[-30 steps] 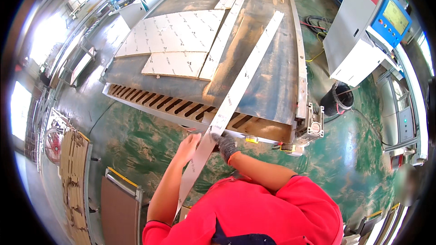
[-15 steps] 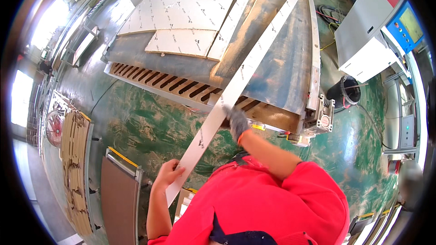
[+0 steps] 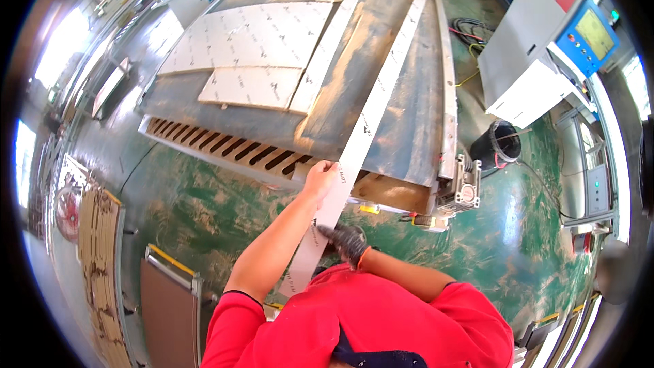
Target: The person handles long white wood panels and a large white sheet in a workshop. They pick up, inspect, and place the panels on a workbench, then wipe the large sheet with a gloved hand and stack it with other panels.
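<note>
A long white board strip (image 3: 371, 112) with dark print runs from close to my body up over the machine bed (image 3: 272, 123). Bare, my left hand (image 3: 321, 180) grips its left edge near the front of the bed. My right hand (image 3: 346, 242), in a dark grey glove, holds the strip's right edge nearer my body, its thumb lying on top and the other fingers partly hidden beneath. The strip's near end reaches down beside my red top. Other white printed panels (image 3: 248, 34) lie flat on the bed to the left.
A slotted edge (image 3: 225, 146) runs along the bed's front, with a motor unit (image 3: 466, 187) at its right corner. Right of it stand a black bucket (image 3: 494, 143) and a grey cabinet (image 3: 514, 48). Stacked boards (image 3: 101, 252) and a brown panel (image 3: 170, 307) stand at left. Sawdust covers the green floor.
My left hand has moved up the strip to the bed's front edge. My right hand has come back toward my body along the strip. The view has shifted slightly.
</note>
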Motion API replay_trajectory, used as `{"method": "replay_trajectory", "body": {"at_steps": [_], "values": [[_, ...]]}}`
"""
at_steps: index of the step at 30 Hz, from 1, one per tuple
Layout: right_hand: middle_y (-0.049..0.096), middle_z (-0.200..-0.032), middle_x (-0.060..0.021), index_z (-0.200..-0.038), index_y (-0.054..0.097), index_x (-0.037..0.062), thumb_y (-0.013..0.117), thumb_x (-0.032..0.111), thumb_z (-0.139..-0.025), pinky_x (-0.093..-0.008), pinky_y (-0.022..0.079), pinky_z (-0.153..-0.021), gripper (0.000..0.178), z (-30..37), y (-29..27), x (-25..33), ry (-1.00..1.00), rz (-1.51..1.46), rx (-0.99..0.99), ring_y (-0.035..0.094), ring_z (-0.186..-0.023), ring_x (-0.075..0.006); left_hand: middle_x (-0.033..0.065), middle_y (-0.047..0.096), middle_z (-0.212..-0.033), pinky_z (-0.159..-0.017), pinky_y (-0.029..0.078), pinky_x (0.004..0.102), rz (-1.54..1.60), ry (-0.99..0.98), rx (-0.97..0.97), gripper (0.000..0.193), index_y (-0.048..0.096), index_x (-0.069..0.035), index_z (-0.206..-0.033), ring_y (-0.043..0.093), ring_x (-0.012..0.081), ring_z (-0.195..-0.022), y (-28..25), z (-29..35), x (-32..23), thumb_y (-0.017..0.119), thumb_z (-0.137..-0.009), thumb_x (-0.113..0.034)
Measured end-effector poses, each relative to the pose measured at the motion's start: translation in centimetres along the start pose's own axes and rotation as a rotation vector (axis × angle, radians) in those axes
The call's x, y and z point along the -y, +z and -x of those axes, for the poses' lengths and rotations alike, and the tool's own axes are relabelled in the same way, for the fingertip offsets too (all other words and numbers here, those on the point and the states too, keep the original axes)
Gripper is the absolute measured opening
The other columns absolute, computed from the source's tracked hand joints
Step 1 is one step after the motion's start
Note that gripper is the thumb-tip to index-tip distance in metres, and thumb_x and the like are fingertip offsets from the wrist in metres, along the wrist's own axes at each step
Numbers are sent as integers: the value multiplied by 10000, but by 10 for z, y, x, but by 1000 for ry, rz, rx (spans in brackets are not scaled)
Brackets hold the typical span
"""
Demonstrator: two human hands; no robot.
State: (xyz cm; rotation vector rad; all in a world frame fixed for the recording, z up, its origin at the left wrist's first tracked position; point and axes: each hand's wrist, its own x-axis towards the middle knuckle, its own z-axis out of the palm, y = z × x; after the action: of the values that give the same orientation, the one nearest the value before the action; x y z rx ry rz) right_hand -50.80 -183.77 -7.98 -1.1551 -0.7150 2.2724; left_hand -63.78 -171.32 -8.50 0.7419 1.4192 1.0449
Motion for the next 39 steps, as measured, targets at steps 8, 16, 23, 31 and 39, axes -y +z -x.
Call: {"method": "replay_trajectory", "body": {"at_steps": [8, 16, 23, 31, 39], "values": [[708, -985, -65, -1164, 656, 30, 692, 320, -937, -368, 566, -636, 370, -48, -29, 36, -241, 41, -177, 678, -801, -188, 71, 581, -1029, -827, 481, 310, -206, 163, 1, 288, 515, -28, -1144, 571, 152, -920, 3, -16, -54, 623, -961, -222], [693, -874, -77, -1085, 648, 38, 689, 306, -940, -363, 549, -603, 307, -17, -36, 56, -91, -149, -98, 669, -710, -197, 68, 552, -1069, -800, 486, 305, -286, 191, -75, 325, 481, -57, -1216, 578, 154, -904, -57, -33, -74, 588, -986, -261], [688, -732, -97, -940, 636, 51, 663, 324, -959, -330, 509, -449, 275, -16, -49, 60, -177, -14, -241, 654, -553, -207, 205, 449, -1370, -1017, 437, 435, -1001, 438, -435, 584, 423, 13, -1352, 511, 344, -1229, -37, -79, -102, 600, -964, -386], [600, -679, -38, -923, 590, 96, 654, 219, -961, -300, 473, -485, 144, 5, -94, 82, -355, -204, -531, 580, -538, -157, 201, 513, -1264, -1021, 431, 445, -1286, 327, -624, 613, 521, 36, -1235, 515, 353, -1213, -7, -120, -119, 650, -891, -455], [590, -700, -44, -907, 577, 98, 638, 183, -962, -285, 468, -520, 117, 35, -84, 56, -306, -192, -456, 574, -583, -155, 212, 550, -1214, -988, 468, 432, -1248, 303, -600, 582, 565, 47, -1168, 557, 358, -1171, -27, -124, -113, 745, -826, -389]]}}
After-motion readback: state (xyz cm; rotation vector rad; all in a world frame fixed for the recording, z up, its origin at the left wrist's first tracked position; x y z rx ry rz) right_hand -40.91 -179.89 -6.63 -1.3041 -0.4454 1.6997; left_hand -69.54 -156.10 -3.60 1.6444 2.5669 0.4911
